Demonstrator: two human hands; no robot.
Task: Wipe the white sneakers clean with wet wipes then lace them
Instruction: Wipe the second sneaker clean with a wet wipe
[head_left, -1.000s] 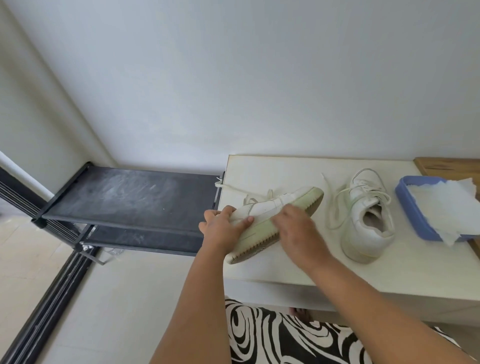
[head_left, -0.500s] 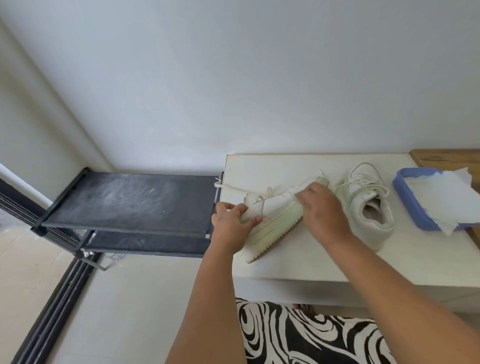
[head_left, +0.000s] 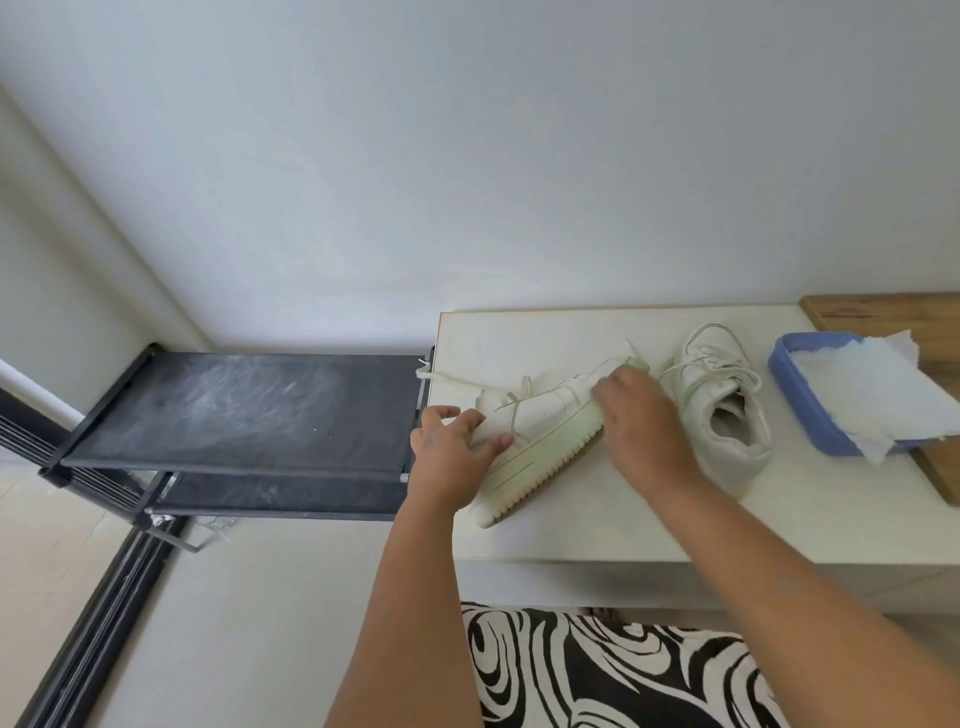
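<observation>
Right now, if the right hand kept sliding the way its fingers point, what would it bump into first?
The right hand rests on the tilted sneaker, fingers pointing up-left along it. Going on, it would probably meet that shoe's loose laces first, then the left hand holding the shoe. Depth is hard to judge.

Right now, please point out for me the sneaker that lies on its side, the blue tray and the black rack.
sneaker on its side (head_left: 540, 415): head view, on its white side panel.
blue tray (head_left: 795, 395): head view, on its near left wall.
black rack (head_left: 234, 405): head view, on its dusty top shelf.
</observation>
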